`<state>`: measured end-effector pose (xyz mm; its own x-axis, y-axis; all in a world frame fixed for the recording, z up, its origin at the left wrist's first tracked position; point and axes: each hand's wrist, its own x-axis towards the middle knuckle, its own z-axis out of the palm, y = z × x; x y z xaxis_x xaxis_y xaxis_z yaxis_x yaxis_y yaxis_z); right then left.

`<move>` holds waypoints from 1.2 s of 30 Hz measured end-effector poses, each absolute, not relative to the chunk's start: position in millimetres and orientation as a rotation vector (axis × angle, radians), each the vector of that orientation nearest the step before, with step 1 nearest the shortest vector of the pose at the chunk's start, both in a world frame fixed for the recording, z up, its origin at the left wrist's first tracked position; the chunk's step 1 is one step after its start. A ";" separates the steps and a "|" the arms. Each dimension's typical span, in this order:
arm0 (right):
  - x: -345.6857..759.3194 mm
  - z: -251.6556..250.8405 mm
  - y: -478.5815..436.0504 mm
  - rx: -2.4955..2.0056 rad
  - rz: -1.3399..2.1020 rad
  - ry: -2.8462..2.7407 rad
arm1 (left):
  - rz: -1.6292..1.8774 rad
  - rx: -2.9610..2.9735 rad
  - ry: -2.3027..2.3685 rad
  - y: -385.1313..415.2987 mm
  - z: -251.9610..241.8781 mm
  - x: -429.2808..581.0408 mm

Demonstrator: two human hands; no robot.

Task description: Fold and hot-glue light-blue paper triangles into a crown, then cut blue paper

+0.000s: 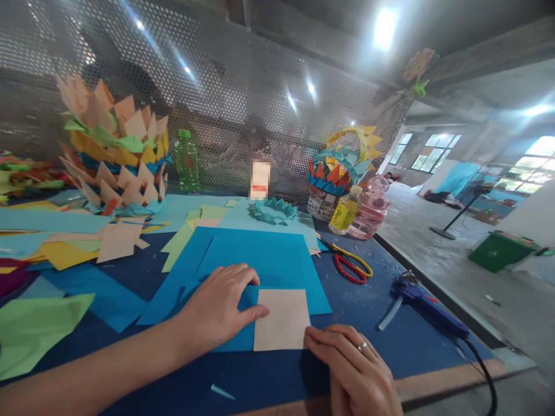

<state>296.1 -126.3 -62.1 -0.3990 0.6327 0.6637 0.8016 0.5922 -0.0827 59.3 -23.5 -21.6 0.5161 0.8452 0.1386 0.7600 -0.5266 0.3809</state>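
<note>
A small pale peach paper square (pixel 281 319) lies on a blue sheet (pixel 260 260) at the near middle of the table. My left hand (pixel 219 306) rests flat on the blue sheet, its fingers stretched out and the fingertips touching the square's left edge. My right hand (pixel 353 367), with a ring on one finger, lies at the square's lower right corner, fingers curled together and pressing down on the paper's edge.
Red and yellow scissors (pixel 351 263) and a blue glue gun (pixel 422 303) lie to the right. Loose coloured sheets (pixel 65 242) cover the left side. Folded paper baskets (pixel 113 150), bottles (pixel 187 159) and a pink jar (pixel 370 214) stand at the back by a perforated metal screen.
</note>
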 end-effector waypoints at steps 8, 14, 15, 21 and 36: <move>290.8 -57.0 -128.0 -1.153 -0.326 -2.149 | 0.468 2.521 1.328 -20.7 -26.1 59.6; 290.3 -58.4 -131.7 -1.198 -0.310 -2.142 | 0.460 2.524 1.334 -21.6 -22.9 60.4; 290.2 -58.5 -132.0 -1.196 -0.310 -2.141 | 0.459 2.523 1.334 -21.6 -22.5 60.5; 290.1 -57.6 -132.5 -1.197 -0.323 -2.142 | 0.459 2.516 1.332 -22.1 -24.4 59.9; 287.5 -54.8 -131.3 -1.189 -0.300 -2.106 | 0.448 2.517 1.346 -21.4 -22.9 59.8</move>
